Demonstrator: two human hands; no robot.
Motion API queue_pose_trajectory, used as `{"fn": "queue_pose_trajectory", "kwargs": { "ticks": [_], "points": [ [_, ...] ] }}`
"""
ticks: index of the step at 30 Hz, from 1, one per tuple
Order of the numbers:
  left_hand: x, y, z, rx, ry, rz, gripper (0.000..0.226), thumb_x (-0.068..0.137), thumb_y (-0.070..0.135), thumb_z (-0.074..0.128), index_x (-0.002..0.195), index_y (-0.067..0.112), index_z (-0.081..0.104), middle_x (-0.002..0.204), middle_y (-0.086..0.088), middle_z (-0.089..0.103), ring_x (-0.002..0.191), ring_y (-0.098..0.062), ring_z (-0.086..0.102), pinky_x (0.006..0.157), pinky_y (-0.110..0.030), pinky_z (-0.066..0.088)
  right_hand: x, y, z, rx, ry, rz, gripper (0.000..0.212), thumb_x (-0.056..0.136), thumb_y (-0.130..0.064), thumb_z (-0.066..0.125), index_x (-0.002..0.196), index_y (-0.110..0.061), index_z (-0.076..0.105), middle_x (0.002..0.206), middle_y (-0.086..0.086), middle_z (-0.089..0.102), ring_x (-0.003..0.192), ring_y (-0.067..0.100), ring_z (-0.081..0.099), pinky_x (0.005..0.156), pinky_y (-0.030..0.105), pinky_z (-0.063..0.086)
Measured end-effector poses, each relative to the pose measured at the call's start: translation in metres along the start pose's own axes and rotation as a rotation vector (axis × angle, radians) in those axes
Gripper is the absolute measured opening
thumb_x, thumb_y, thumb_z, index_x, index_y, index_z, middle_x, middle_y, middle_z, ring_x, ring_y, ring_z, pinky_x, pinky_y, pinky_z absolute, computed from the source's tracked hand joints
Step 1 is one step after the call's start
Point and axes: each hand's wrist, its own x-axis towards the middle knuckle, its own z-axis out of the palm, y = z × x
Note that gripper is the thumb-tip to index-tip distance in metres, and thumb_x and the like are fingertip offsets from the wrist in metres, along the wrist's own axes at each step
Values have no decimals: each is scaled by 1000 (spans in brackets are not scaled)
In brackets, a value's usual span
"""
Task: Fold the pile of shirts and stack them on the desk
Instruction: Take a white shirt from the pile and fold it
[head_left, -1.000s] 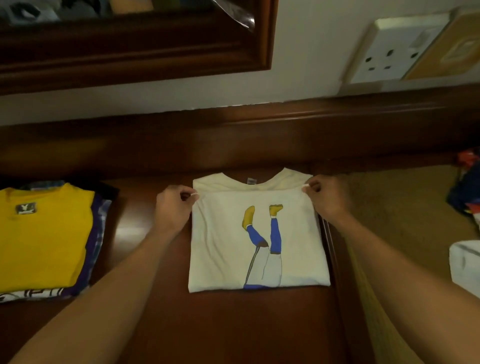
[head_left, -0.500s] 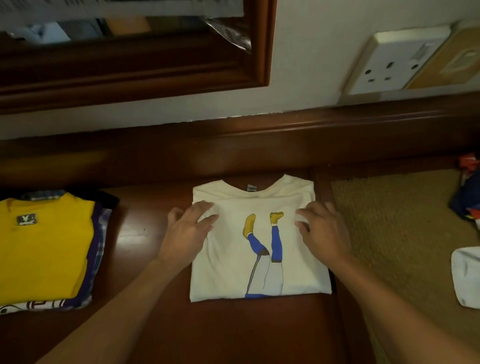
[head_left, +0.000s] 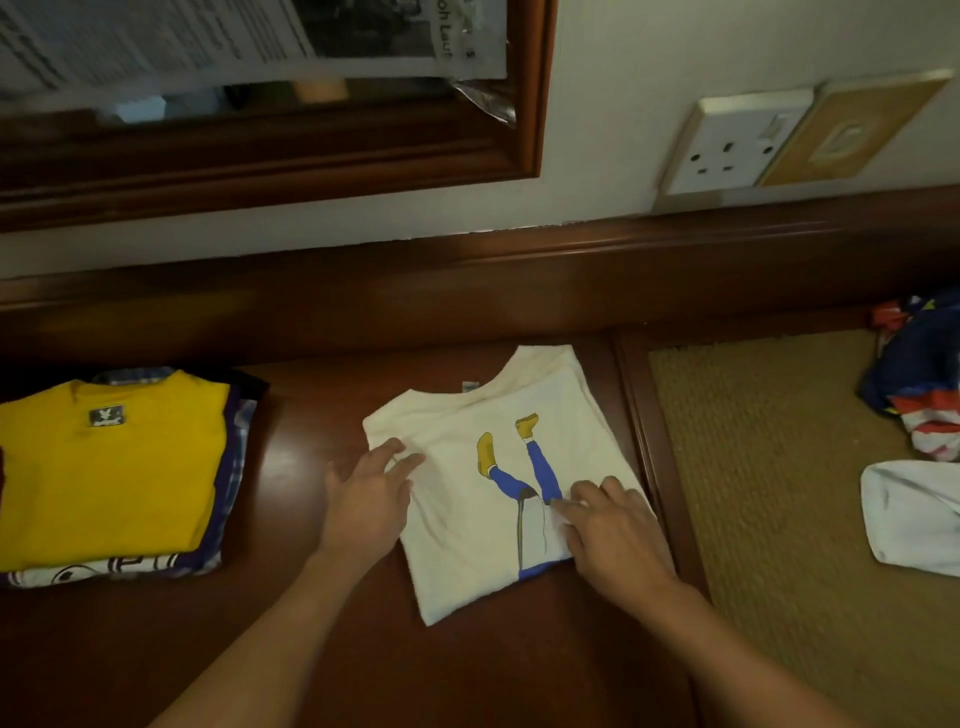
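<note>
Both hands, left hand (head_left: 370, 501) and right hand (head_left: 621, 535), flat on the white shirt (head_left: 457, 530) (fingers loose, no grip)

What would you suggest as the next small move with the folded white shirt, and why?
Probably slip the fingers under the sides of the white shirt and lift it onto the stack topped by the yellow shirt. It lies folded, askew on the desk, with left hand and right hand flat on it, gripping nothing.

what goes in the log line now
white shirt: folded, on desk | left hand: resting on it | right hand: resting on it
</note>
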Motion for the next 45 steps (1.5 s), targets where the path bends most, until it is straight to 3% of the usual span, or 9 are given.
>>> {"fn": "queue_pose_trajectory", "kwargs": {
  "ticks": [5, 8, 11, 15, 19, 27, 33, 39, 45],
  "points": [
    [-85, 9, 5, 35, -38, 12, 45, 85, 33, 75, 129, 35, 67, 121, 2, 64, 106, -21, 62, 83, -46, 47, 3, -3, -18, -133, -115, 43, 40, 83, -22, 59, 119, -35, 68, 123, -14, 63, 99, 20, 51, 77, 39, 37],
    [-120, 23, 1, 45, -195, 118, 41, 101, 33, 49, 141, 32, 55, 122, 3, 58, 109, -19, 58, 96, -39, 47, 3, -21, -18, -133, -141, 63, 47, 89, -23, 50, 134, -33, 57, 142, -11, 52, 115, 21, 47, 84, 41, 33],
    [-126, 27, -9, 55, -269, 180, 32, 101, 20, 42, 118, 29, 67, 110, 3, 60, 102, -20, 60, 97, -38, 46, -17, -50, -15, -102, -110, 19, 43, 92, -23, 55, 133, -34, 58, 136, -6, 56, 111, 20, 47, 85, 38, 36],
    [-104, 9, -5, 125, -102, 240, 60, 90, 3, 52, 144, 29, 51, 157, -3, 38, 145, -24, 33, 113, -48, 30, -65, -91, 0, 29, -129, -109, 34, 99, -28, 54, 132, -32, 59, 119, -7, 60, 104, 16, 46, 88, 33, 39],
    [-92, 5, -13, 403, -190, 432, 77, 92, 3, 52, 160, 26, 22, 170, -1, 3, 156, -22, -9, 120, -64, -4, -109, -103, 18, -9, -257, -203, 37, 100, -30, 52, 136, -34, 55, 144, 1, 52, 117, 23, 48, 93, 38, 41],
    [-141, 8, -6, 442, -286, 585, 33, 95, 16, 46, 126, 18, 56, 119, -7, 61, 125, -26, 55, 120, -58, -10, -108, -70, -23, -257, -358, -32, 51, 95, -27, 43, 144, -37, 50, 166, -8, 24, 139, 24, 31, 101, 47, 26],
    [-172, 6, -8, 190, -251, 631, 52, 87, 4, 59, 135, 21, 59, 139, -5, 58, 133, -27, 50, 122, -47, 20, -106, -90, -19, -227, -293, -41, 50, 94, -28, 49, 144, -30, 50, 162, 3, 31, 134, 28, 36, 103, 46, 30],
    [-158, -44, -14, 240, -286, 314, 78, 91, 7, 61, 157, 35, 29, 167, 6, 19, 153, -16, 19, 124, -59, 7, -148, -108, 16, -117, -344, -184, 55, 83, -25, 66, 136, -33, 58, 141, 4, 56, 113, 24, 52, 87, 38, 46],
    [-178, -56, 1, 190, -261, 293, 74, 91, 9, 61, 155, 34, 33, 163, 3, 28, 147, -19, 29, 122, -48, 22, -144, -91, 0, -195, -348, -61, 72, 91, -21, 52, 156, -38, 27, 169, -5, 12, 135, 23, 33, 96, 42, 29]
  ]
}}
